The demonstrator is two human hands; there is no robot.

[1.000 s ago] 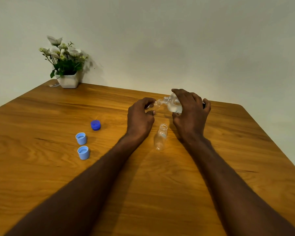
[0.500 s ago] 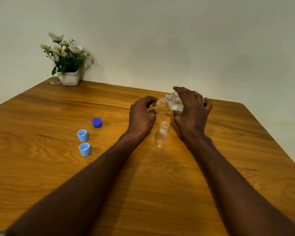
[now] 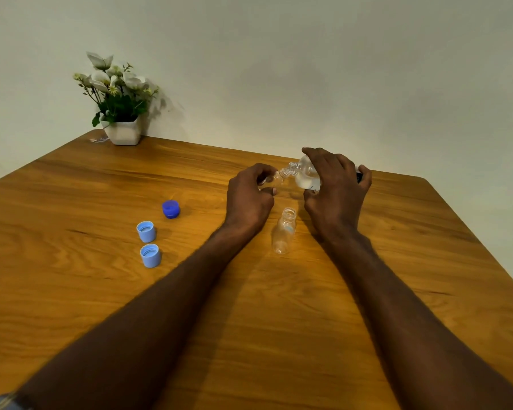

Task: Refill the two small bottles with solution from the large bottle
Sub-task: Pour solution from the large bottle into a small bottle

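Large bottle (image 3: 306, 176) gripped in right hand (image 3: 336, 192), fingers curled over body, tilted with neck leftward and down, clear liquid inside. Small bottle (image 3: 274, 181) pinched in left hand (image 3: 248, 195) between thumb and curled fingers, mouth met by large bottle's neck; mostly hidden by fingers. Second small bottle (image 3: 284, 230) stood uncapped on counter (image 3: 71, 291) between the wrists, untouched, apparently empty. Dark blue cap (image 3: 171, 208) and two light blue caps (image 3: 146, 231) (image 3: 150, 255) lay open-side up left of left forearm. White pot of flowers (image 3: 119, 108) at far left corner, against wall.
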